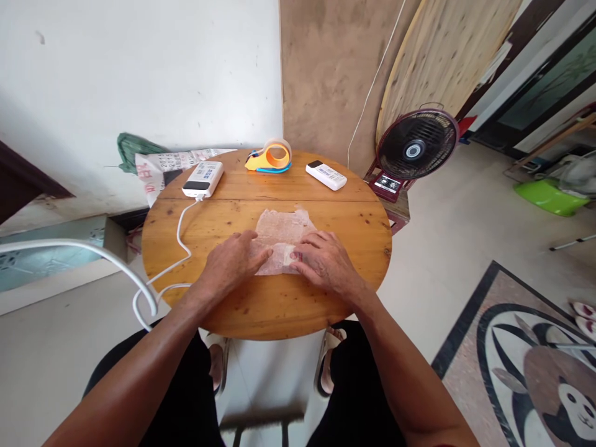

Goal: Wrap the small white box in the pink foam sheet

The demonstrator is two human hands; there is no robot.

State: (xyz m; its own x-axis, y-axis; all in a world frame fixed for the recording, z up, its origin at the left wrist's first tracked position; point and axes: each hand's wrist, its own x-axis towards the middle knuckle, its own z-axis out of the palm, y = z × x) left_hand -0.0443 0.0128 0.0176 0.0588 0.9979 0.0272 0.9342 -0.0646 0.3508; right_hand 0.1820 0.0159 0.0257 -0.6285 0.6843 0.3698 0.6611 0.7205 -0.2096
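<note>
A round wooden table [261, 313] is seen. A thin crinkly sheet [280, 228] is laid in its middle, pressed down by the left hand [231, 266] and right hand [326, 261]. Both are spread flat; nothing is gripped.

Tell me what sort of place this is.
Most likely a room in someone's home. A round wooden table holds a remote control and a power bank on a cable; an electric fan stands beside it, and the floor bears a panda design.
</note>
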